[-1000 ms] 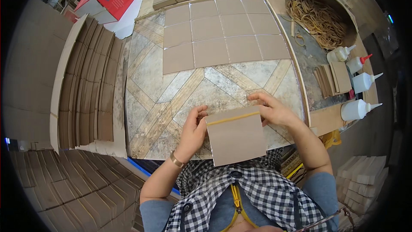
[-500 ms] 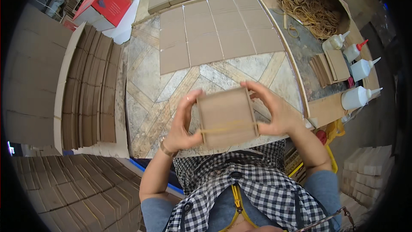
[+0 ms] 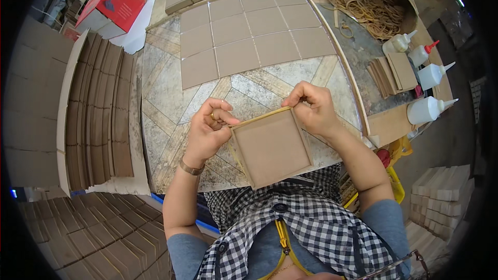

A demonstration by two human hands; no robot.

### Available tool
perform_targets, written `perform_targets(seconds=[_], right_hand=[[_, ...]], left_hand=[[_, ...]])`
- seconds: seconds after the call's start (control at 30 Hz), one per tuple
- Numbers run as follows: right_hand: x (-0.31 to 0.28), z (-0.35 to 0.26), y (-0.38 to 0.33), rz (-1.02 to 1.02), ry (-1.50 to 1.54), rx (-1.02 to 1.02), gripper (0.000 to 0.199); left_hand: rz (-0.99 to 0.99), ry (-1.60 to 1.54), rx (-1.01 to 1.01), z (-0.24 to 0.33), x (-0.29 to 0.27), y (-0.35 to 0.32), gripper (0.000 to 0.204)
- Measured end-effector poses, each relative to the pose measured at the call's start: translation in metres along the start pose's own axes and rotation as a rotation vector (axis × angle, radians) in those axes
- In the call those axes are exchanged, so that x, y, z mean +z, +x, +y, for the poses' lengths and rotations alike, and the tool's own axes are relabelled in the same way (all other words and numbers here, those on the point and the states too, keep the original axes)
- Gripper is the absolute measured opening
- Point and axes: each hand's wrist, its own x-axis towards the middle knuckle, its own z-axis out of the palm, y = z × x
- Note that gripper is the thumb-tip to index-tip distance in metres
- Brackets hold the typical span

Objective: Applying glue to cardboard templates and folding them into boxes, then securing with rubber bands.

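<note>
The left hand (image 3: 208,132) and right hand (image 3: 313,109) are each pinching closed on a far corner of the square cardboard tray (image 3: 271,148), holding it above the patterned tabletop's (image 3: 166,98) near edge.

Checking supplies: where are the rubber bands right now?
Head view, upper right: the rubber bands lie heaped in a round tub, just behind the glue bottles.

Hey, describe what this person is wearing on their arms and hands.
Both forearms are bare. The left hand has a ring on one finger and a metal bracelet at the wrist. The right hand shows no jewellery. Short grey-blue sleeves cover the upper arms.
</note>
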Motion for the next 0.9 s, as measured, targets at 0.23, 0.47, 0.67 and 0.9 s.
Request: perform_targets(seconds=[0.23, 0.47, 0.67, 0.9], right_hand=[[-0.002, -0.005, 0.019, -0.085, 0.242, 0.409, 0.020], [-0.003, 0.002, 0.031, -0.135, 0.226, 0.666, 0.022], [-0.019, 0.021, -0.008, -0.227, 0.395, 0.367, 0.024], [-0.030, 0.010, -0.048, -0.199, 0.091, 0.222, 0.057]], left_hand=[[0.026, -0.049, 0.108, -0.010, 0.005, 0.001, 0.028], [-0.011, -0.143, 0.057, -0.018, -0.003, 0.006, 0.022], [-0.045, -0.053, 0.087, -0.040, 0.002, -0.020, 0.032], [0.083, 0.192, 0.320, -0.044, 0.003, -0.034, 0.062]])
